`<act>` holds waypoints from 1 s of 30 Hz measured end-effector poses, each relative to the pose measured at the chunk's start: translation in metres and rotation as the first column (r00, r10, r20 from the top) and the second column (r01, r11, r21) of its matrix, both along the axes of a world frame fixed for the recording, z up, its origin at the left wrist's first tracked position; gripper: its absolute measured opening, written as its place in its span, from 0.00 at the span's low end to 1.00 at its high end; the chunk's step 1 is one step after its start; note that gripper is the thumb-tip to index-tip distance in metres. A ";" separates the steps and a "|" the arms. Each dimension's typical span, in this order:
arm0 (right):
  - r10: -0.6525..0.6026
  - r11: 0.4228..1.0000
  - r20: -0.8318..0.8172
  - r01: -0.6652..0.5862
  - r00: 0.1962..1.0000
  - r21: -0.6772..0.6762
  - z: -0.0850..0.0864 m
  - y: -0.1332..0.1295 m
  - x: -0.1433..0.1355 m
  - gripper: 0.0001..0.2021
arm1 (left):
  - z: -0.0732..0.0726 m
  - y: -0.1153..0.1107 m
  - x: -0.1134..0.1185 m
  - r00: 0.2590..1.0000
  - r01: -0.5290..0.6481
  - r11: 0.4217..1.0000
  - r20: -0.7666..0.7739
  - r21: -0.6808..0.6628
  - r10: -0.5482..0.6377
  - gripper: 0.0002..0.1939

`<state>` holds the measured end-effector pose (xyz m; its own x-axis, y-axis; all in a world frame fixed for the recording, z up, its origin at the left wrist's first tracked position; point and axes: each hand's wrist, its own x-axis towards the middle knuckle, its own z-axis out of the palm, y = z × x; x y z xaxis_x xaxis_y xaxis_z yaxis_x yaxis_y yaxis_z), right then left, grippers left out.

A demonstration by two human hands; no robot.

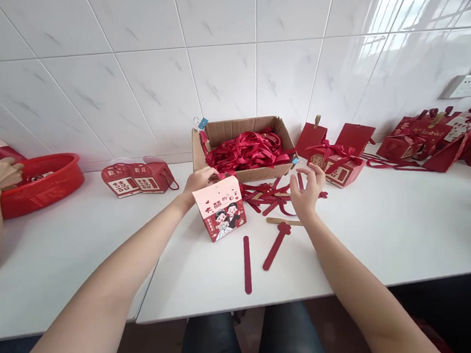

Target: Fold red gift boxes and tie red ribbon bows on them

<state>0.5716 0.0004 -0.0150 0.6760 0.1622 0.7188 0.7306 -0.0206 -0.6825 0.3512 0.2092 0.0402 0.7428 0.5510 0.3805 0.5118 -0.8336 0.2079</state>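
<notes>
Left hand: the person's left hand (199, 180) has its grip closed on the far upper edge of a pink-and-red paper box printed with a cartoon couple (223, 209), which stands upright on the white table (187, 289).
Right hand: the right hand (308, 190) is raised, its grip released, fingers parted, beside a pile of dark red strips (267, 195).
Near strips: a plain dark red strip (247, 265) and a flower-ended red strip (274, 249) lie apart.
Far centre: brown cardboard carton (242, 125) of shiny red ribbons (249, 149).
Far left: another person's hand (4, 173) at a red plastic basin (53, 193).
</notes>
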 end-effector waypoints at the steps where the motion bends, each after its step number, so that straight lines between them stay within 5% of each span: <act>1: 0.023 1.000 0.050 -0.023 0.998 -0.006 0.003 -0.001 -0.007 0.07 | -0.006 -0.005 -0.004 0.999 0.040 0.999 0.034 -0.008 -0.039 0.09; 4: 0.103 0.995 0.186 -0.101 0.977 -0.021 0.013 0.000 -0.024 0.06 | -0.025 -0.019 -0.012 0.983 0.095 0.995 0.159 -0.013 -0.092 0.09; 9: 0.404 0.915 0.282 -0.388 0.870 -0.112 0.047 0.025 -0.030 0.06 | -0.049 -0.033 -0.017 0.954 -0.006 1.000 0.300 0.000 0.006 0.13; 13: 0.740 0.668 0.266 -0.630 0.617 -0.397 0.080 0.071 -0.031 0.12 | -0.060 -0.030 -0.019 0.922 -0.007 1.000 0.387 0.016 0.000 0.17; 15: 0.841 0.531 0.248 -0.649 0.481 -0.545 0.087 0.100 -0.036 0.14 | -0.065 -0.027 -0.019 0.925 -0.014 0.999 0.379 0.048 -0.005 0.13; 17: 0.875 0.461 0.227 -0.598 0.427 -0.656 0.086 0.126 -0.042 0.21 | -0.069 -0.024 -0.017 0.933 -0.029 0.994 0.359 0.101 -0.009 0.09; 22: 0.821 0.321 0.118 -0.280 0.558 -0.905 0.069 0.169 -0.056 0.32 | -0.080 -0.019 -0.015 0.941 -0.013 0.970 0.331 0.242 -0.070 0.05; 27: 0.664 0.149 -0.025 -0.165 0.747 -0.975 0.065 0.186 -0.064 0.53 | -0.087 -0.016 -0.015 0.933 0.019 0.946 0.333 0.323 -0.132 0.03; 30: 0.619 0.109 0.009 -0.075 0.785 -0.991 0.060 0.190 -0.070 0.46 | -0.088 -0.015 -0.014 0.925 0.028 0.929 0.343 0.370 -0.165 0.04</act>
